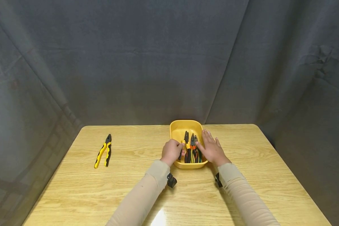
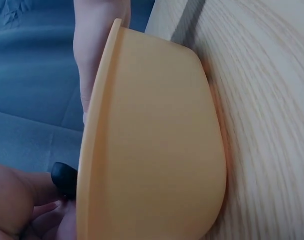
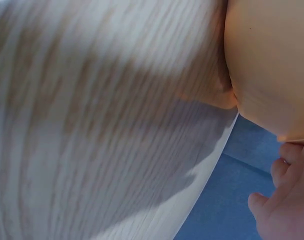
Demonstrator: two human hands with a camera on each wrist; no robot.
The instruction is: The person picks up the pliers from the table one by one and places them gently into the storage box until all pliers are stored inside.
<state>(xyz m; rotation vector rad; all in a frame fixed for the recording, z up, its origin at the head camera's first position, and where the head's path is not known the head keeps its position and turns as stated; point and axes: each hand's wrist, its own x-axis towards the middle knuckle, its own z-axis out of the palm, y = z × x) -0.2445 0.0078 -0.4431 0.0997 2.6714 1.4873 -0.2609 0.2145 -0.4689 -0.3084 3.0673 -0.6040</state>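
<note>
A yellow plastic tub (image 1: 186,166) stands near the table's far edge with several pliers (image 1: 193,147) lying side by side in it, jaws away from me. Over the tub's left rim, my left hand (image 1: 171,152) grips a pair of pliers by a dark handle (image 1: 180,155); the fingers hide most of it. In the left wrist view a black handle end (image 2: 65,179) pokes out of that hand. My right hand (image 1: 213,151) rests on the right rim, fingers extended and thumb reaching inside. From the right wrist, its fingers (image 3: 287,172) touch the rim.
Another pair of pliers (image 1: 104,151), with yellow and black handles spread apart, lies on the left of the wooden table (image 1: 130,188). Grey curtains (image 1: 147,62) hang behind the table and at both sides.
</note>
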